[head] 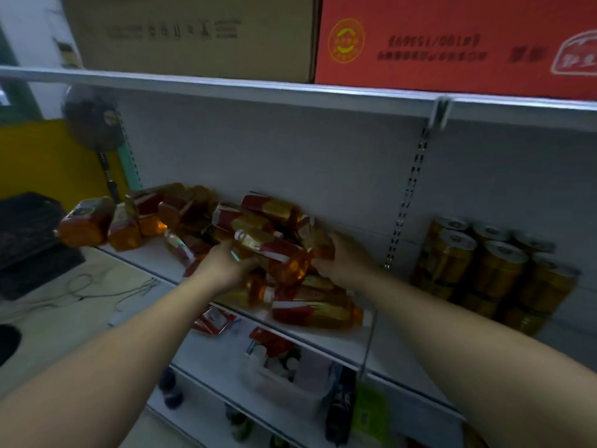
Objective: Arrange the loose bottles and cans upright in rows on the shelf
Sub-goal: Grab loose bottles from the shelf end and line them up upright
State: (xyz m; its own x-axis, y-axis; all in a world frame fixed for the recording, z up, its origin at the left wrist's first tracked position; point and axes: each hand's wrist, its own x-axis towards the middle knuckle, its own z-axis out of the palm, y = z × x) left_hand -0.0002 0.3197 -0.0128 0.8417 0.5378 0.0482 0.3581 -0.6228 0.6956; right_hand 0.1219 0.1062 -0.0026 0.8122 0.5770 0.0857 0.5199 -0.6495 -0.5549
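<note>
Bottles (126,223) of amber liquid lie heaped on their sides on the white shelf (145,257). The left hand (223,266) grips one tilted bottle (274,252). The right hand (343,259), apart from it, clasps a neighbouring bottle (318,242). Gold cans (494,268) stand stacked at right.

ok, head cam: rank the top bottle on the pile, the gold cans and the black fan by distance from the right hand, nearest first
1. top bottle: right beside the right hand, on its left.
2. gold cans: same shelf, off to the right.
3. black fan: beyond the shelf's left end, up and behind.
</note>
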